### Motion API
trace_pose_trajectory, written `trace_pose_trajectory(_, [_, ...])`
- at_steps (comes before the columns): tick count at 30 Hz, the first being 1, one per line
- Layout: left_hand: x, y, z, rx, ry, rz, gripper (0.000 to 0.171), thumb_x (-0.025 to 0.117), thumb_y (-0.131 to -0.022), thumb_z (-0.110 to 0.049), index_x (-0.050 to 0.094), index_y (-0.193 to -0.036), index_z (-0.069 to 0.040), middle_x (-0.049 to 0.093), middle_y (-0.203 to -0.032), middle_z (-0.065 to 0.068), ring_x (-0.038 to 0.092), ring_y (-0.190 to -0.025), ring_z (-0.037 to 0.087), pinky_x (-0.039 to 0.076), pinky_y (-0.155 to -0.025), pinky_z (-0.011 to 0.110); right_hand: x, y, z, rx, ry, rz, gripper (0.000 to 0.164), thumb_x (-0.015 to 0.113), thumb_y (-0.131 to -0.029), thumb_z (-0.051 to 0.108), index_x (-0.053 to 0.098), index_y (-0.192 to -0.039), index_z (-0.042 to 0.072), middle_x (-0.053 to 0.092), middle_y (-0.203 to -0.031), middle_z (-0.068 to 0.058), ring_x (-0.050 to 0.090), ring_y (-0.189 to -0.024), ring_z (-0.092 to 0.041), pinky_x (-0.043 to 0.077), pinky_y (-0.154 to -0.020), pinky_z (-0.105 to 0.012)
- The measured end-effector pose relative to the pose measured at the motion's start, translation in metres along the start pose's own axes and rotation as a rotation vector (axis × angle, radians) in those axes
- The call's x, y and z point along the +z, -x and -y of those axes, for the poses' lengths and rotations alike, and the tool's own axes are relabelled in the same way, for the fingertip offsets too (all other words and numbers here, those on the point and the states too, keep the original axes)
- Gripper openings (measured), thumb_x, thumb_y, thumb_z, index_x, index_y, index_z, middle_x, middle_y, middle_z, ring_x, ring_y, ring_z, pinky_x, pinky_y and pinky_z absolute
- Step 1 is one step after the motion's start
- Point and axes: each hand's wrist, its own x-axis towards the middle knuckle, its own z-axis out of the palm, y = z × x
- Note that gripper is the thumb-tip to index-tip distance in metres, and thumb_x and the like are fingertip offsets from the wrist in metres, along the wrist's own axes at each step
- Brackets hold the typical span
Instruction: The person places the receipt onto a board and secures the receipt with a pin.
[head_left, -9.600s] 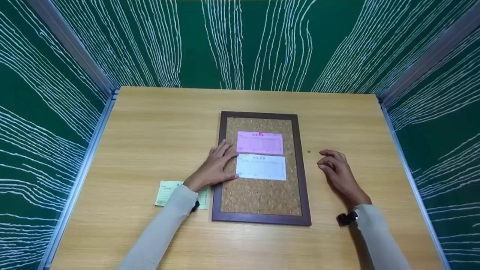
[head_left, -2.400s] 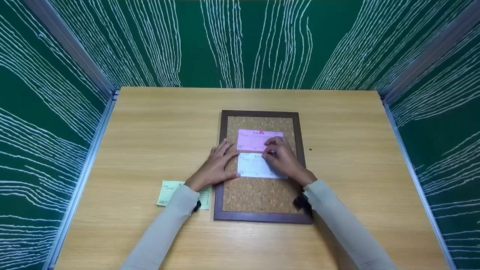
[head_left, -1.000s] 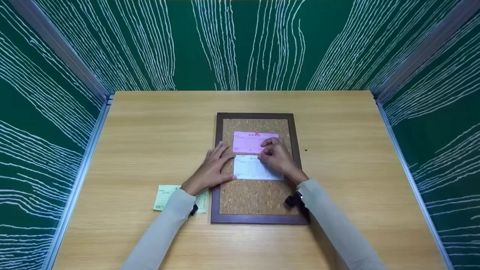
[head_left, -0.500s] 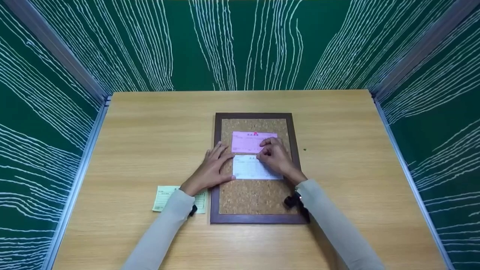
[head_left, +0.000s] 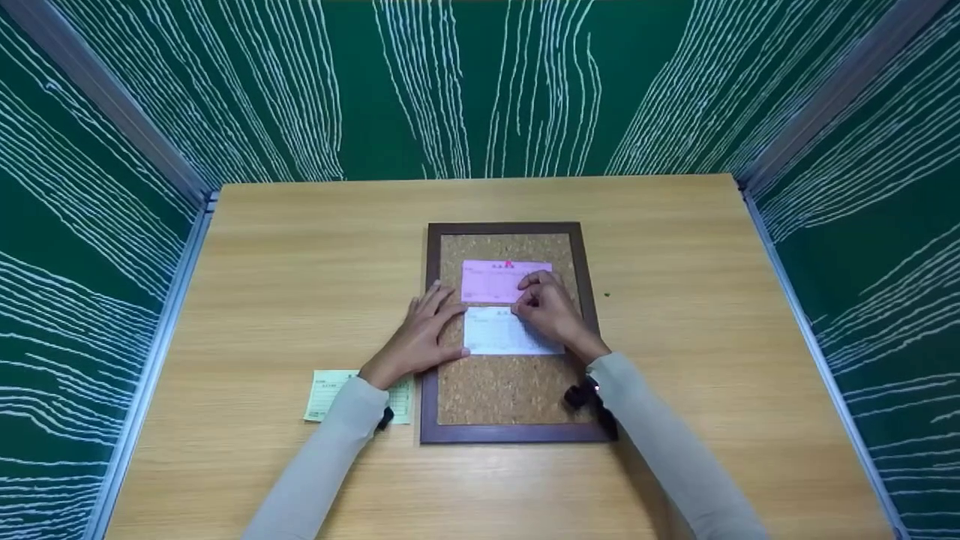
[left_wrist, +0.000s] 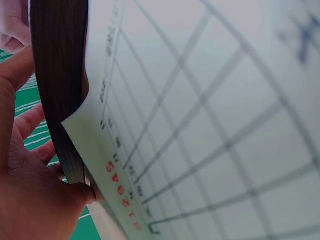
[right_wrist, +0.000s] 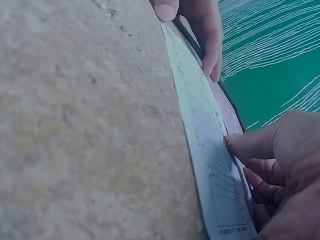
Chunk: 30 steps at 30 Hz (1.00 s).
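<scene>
A dark-framed corkboard (head_left: 480, 390) lies on the table with two printed paper slips on it. The upper pink slip (head_left: 484, 281) has a red push pin (head_left: 508, 263) at its top edge. Below it lies a white slip (head_left: 495, 334). My left hand (head_left: 421, 334) rests across the left frame, thumb and index finger spread to the white slip's two left corners. My right hand (head_left: 551, 307) is at that slip's top edge, pinching a small orange push pin (right_wrist: 227, 139), mostly hidden by the thumb. Other right fingers curl over the pink slip.
A green printed slip (head_left: 330, 394) lies left of the board, partly under my left forearm. Right of the board is a tiny green object (head_left: 607, 295). A pale gridded slip (left_wrist: 200, 125) fills much of the left wrist view. Green walls enclose the table.
Since the earliest frame, my right hand has come from the table right of the board to the white slip's top edge. During the last second both hands stay put; the head view shifts slightly.
</scene>
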Motion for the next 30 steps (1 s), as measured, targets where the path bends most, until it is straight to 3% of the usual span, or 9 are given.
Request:
trace_pose_trajectory(15, [-0.001, 0.000, 0.000, -0.011, 0.007, 0.008, 0.081, 0.080, -0.097, -0.052, 0.051, -0.165, -0.019, 0.021, -0.182, 0.014, 0.000, -0.171, 0.034, 0.001, -0.134, 0.066, 0.001, 0.002, -0.001, -0.021, 0.018, -0.026, 0.014, 0.081, -0.093, -0.004, 0.072, -0.082, 0.000, 0.063, -0.122, -0.013, 0.053, -0.120, -0.031, 0.044, -0.101, -0.041])
trace_pose_trajectory(23, [-0.003, 0.001, 0.000, -0.011, -0.007, 0.001, 0.082, 0.081, -0.097, -0.051, 0.052, -0.165, -0.016, 0.021, -0.182, 0.014, 0.000, -0.171, 0.035, 0.001, -0.134, 0.067, 0.002, 0.002, -0.010, -0.190, 0.060, -0.032, 0.007, 0.081, -0.096, 0.000, 0.076, -0.091, 0.001, 0.065, -0.118, -0.015, 0.054, -0.120, -0.033, 0.045, -0.102, -0.044])
trace_pose_trajectory(30, [0.000, 0.000, 0.001, 0.001, 0.007, 0.003, 0.080, 0.082, -0.097, -0.049, 0.053, -0.164, -0.016, 0.023, -0.182, 0.015, 0.001, -0.171, 0.035, 0.001, -0.134, 0.067, -0.001, 0.004, -0.015, -0.318, 0.179, -0.036, 0.010, 0.084, -0.095, 0.003, 0.077, -0.089, 0.006, 0.067, -0.115, -0.014, 0.057, -0.114, -0.033, 0.046, -0.099, -0.047])
